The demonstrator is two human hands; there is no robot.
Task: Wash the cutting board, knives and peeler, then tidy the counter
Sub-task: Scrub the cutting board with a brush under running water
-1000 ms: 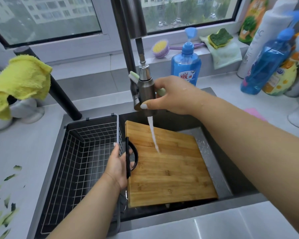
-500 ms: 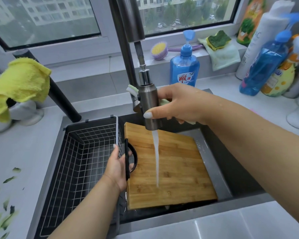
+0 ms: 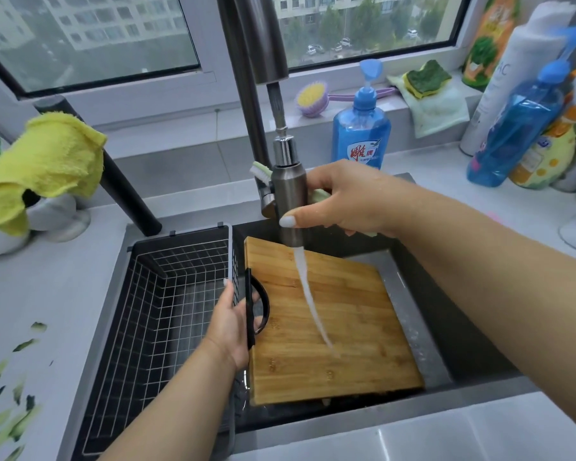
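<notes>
A bamboo cutting board (image 3: 340,331) lies tilted across the dark sink (image 3: 446,331). My left hand (image 3: 231,322) grips its black handle at the left edge. My right hand (image 3: 343,199) grips the pull-out faucet sprayer (image 3: 288,201), drawn down from the spout on its hose. A stream of water (image 3: 311,301) slants down and hits the middle of the board. A pale green brush (image 3: 258,169) pokes out behind the sprayer, partly hidden by my right hand. No knives or peeler are visible.
A black wire basket (image 3: 167,314) fills the sink's left half. Green peel scraps (image 3: 10,394) litter the left counter. A yellow cloth (image 3: 40,161) sits at the left. A blue soap bottle (image 3: 361,128), sponge (image 3: 426,78) and several bottles (image 3: 526,121) stand behind and right.
My right hand has pulled the sprayer lower and a little right, exposing more hose. The water stream has grown longer and lands farther toward the board's near side. The left hand keeps its hold.
</notes>
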